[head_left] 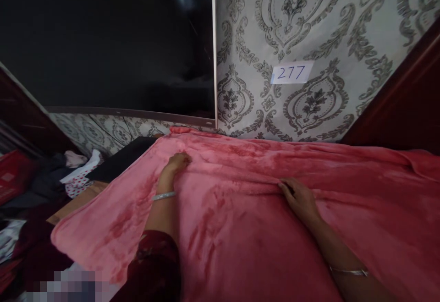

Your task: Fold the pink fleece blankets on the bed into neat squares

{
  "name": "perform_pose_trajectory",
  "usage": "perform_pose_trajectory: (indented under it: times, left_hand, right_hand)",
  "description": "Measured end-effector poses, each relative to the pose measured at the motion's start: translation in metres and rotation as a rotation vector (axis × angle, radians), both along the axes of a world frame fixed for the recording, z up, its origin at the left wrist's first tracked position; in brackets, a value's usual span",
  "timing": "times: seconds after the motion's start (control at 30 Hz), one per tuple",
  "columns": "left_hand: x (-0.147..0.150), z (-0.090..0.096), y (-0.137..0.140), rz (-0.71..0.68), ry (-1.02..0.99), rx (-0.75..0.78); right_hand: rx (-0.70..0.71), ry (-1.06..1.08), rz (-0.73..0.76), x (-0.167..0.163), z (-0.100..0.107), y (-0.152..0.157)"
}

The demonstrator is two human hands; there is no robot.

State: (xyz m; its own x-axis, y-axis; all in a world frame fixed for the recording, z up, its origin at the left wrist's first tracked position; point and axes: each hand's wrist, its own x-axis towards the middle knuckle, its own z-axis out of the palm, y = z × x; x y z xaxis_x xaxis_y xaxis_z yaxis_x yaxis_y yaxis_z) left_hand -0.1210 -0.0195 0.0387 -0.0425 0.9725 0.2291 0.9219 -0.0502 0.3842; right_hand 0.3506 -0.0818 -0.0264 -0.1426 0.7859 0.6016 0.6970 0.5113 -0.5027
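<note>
A pink plush blanket point(233, 228) lies spread over a flat surface, with long folds running across its far part. My left hand point(179, 161) is closed on the blanket near its far left portion, the fingertips partly hidden. Farther right, my right hand point(298, 196) pinches a raised fold of the same blanket between thumb and fingers. The fold stretches between the two hands.
A large dark television point(113, 45) hangs on the patterned wall point(240, 41), beside a paper label point(292, 72) reading 277. To the left are a black flat object point(120, 157), a cardboard piece point(77, 199) and piled clothes point(37, 238). Dark red wood point(402, 96) stands at right.
</note>
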Motion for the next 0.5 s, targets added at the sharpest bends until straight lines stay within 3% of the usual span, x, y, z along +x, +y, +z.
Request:
perform_pose_trajectory:
  times: [0.13, 0.27, 0.5]
  left_hand:
    - [-0.001, 0.004, -0.002, 0.020, 0.024, -0.096]
    - [0.003, 0.009, -0.003, -0.055, -0.001, -0.148]
    - [0.011, 0.007, -0.001, -0.042, 0.044, -0.164]
  right_hand:
    - [0.027, 0.001, 0.011, 0.000, 0.000, 0.000]
    - [0.046, 0.002, 0.017, 0.000, 0.001, 0.001]
    - [0.033, 0.010, 0.024, -0.001, 0.001, 0.000]
